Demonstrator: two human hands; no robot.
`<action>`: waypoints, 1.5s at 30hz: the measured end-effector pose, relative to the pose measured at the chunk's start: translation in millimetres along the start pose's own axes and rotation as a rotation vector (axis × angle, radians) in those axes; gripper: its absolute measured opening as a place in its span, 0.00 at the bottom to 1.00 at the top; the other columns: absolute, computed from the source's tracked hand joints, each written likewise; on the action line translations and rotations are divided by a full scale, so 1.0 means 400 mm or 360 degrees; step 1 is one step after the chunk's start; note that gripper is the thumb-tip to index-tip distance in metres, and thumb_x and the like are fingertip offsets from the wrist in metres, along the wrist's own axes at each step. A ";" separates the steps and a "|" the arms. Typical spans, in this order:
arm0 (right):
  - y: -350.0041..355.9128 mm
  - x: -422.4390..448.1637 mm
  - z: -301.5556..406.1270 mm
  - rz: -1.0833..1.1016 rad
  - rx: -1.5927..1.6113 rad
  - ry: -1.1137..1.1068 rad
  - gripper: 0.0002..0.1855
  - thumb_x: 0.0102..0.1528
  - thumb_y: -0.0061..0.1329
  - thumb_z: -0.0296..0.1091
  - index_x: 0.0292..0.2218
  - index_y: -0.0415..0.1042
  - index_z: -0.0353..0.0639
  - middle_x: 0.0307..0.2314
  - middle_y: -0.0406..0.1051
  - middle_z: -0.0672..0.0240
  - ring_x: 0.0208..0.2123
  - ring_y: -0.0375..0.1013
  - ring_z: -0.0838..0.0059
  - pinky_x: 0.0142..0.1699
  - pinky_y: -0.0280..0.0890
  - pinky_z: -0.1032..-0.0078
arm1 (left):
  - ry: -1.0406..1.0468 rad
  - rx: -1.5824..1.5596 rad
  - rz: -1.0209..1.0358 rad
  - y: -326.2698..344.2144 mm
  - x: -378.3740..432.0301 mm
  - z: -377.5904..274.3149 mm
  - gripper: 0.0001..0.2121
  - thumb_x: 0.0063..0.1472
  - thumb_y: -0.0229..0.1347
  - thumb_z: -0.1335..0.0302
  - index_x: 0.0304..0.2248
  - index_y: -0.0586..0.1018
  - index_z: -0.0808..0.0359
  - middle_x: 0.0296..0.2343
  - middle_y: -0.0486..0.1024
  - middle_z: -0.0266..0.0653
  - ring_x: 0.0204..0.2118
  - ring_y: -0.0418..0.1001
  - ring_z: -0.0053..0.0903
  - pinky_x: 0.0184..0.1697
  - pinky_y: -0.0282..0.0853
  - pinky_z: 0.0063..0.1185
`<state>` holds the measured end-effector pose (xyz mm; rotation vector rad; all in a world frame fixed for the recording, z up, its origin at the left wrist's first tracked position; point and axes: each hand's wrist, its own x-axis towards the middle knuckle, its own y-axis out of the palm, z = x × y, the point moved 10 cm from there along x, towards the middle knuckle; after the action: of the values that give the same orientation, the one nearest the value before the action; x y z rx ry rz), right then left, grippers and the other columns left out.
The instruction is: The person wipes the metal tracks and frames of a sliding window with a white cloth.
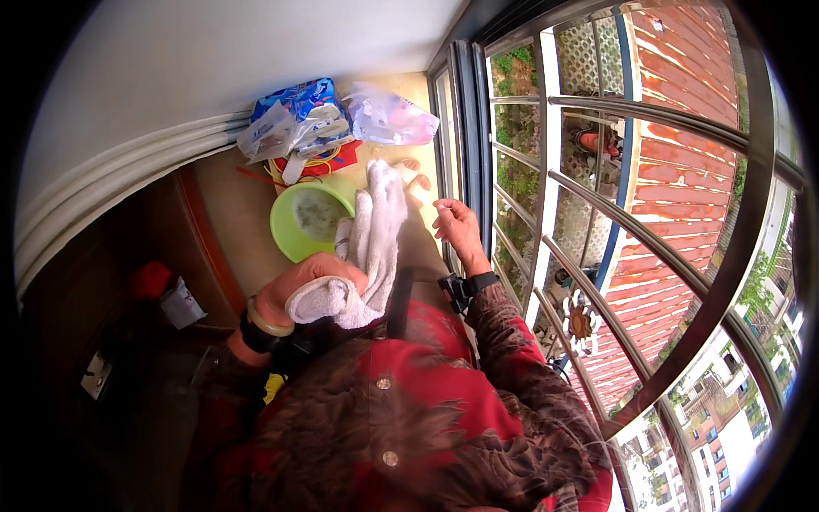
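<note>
A white towel (384,217) is bunched and draped over my left hand (320,278), which grips it in front of my body. Its folded lengths extend away from me and overlap the right rim of a lime-green plastic basin (279,224). Greyish water with suds (317,214) lies in the basin. My right hand (457,227) is raised to the right of the towel, near the window frame. Its fingers are loosely bent, with nothing visible in them. Part of the left hand's grip is hidden by the cloth.
Metal window bars (646,121) run along the right, beyond the dark window frame (470,147). Blue plastic packaging (294,99) and a translucent plastic bag (390,118) sit by the far wall. A pair of footwear tips (413,179) shows past the towel. Dark cabinetry (147,217) stands left.
</note>
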<state>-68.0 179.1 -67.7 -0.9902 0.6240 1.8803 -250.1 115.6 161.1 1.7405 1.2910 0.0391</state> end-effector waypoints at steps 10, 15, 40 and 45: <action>0.101 -0.009 -0.102 0.0166 0.0565 0.0174 0.11 0.52 0.46 0.41 0.30 0.68 0.42 0.17 0.65 0.73 0.15 0.64 0.84 0.19 0.62 0.82 | 0.0209 0.0288 0.0131 0.070 -0.030 -0.049 0.19 0.53 0.53 0.60 0.16 0.66 0.68 0.15 0.61 0.34 0.19 0.58 0.22 0.24 0.53 0.21; 0.110 -0.055 -0.097 0.0323 0.1899 0.0260 0.20 0.51 0.40 0.32 0.45 0.61 0.32 0.41 0.67 0.56 0.43 0.67 0.59 0.50 0.62 0.62 | 0.0267 0.0250 0.0048 0.061 -0.064 -0.085 0.19 0.52 0.52 0.60 0.16 0.64 0.68 0.15 0.60 0.33 0.20 0.59 0.21 0.24 0.54 0.20; -0.099 0.197 0.395 -0.0567 -0.1433 -0.1033 0.10 0.49 0.41 0.33 0.35 0.69 0.50 0.29 0.68 0.59 0.33 0.68 0.52 0.36 0.62 0.61 | 0.0165 -0.0352 -0.0124 -0.016 0.203 0.148 0.11 0.57 0.52 0.70 0.35 0.75 0.69 0.30 0.73 0.29 0.32 0.68 0.11 0.37 0.63 0.13; -0.068 0.217 0.348 -0.0342 -0.1857 -0.0439 0.18 0.50 0.39 0.36 0.44 0.67 0.54 0.31 0.71 0.55 0.35 0.69 0.52 0.40 0.63 0.62 | 0.0216 -0.0263 -0.0236 -0.038 0.191 0.153 0.12 0.58 0.50 0.68 0.36 0.75 0.69 0.30 0.74 0.30 0.33 0.69 0.13 0.37 0.64 0.14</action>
<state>-121.6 336.4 -63.8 -1.3564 -0.8346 2.0832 -195.5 134.2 80.4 1.5198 1.4700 0.1767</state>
